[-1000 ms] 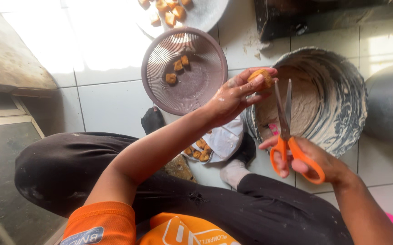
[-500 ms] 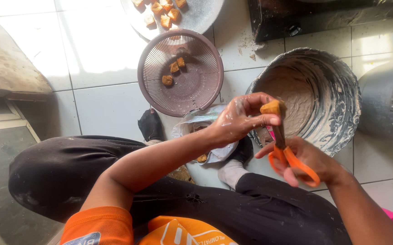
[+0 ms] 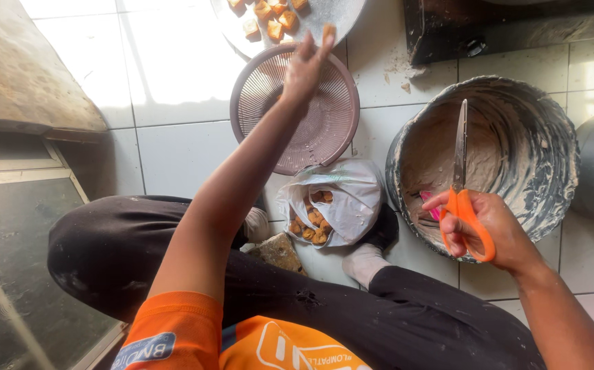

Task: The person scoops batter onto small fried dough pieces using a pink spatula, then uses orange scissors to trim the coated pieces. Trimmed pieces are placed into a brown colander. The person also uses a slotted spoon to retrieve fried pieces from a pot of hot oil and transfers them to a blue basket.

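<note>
My left hand (image 3: 305, 65) upper centre, grip pinching tofu piece (image 3: 327, 32) over pink strainer (image 3: 297, 109) | right hand (image 3: 492, 229) grip clamped on orange scissors (image 3: 463, 185), blades together, over batter bowl (image 3: 550, 137)

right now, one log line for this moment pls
left hand: holds tofu piece over plate | right hand: holds orange scissors, shut, over batter bowl
</note>
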Demonstrator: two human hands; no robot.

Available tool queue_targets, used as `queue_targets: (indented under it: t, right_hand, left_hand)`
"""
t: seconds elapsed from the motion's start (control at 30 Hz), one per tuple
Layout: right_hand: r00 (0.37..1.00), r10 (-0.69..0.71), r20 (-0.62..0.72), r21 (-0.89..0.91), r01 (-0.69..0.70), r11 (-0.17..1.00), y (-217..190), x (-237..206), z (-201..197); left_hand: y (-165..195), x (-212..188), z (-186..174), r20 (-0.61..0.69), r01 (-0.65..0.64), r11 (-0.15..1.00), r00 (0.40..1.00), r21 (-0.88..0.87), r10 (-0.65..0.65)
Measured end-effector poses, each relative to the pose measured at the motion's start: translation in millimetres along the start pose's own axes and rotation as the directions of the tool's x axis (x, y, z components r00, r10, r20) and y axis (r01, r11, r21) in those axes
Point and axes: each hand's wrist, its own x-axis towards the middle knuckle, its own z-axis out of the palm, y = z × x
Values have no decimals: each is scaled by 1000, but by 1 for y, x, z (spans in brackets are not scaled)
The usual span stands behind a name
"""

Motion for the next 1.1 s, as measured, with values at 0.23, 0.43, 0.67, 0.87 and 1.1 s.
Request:
queue_targets:
  t: [0.23,0.43,0.67,0.87,1.1]
  right_hand:
    - [993,107,-48,-11,-108,994,6,4,3]
    - [996,60,-63,-128,-68,989,4,-5,7]
    - [994,71,-78,-126,-80,989,0,-9,7]
    - [998,49,-49,-46,-51,998,3,-11,2]
    - [992,106,-63,-52,-109,993,-4,-7,7]
  left_hand:
    - [-76,-54,15,541,-353,760,841,546,2]
    - [-209,-169,11,717,-732,316,325,604,-617]
    - [-237,-210,-27,597,-490,360,739,794,-312]
    - [-225,-206,-23,372,-218,392,848,894,-377]
    - [-221,-205,-21,413,-60,651,815,757,-406]
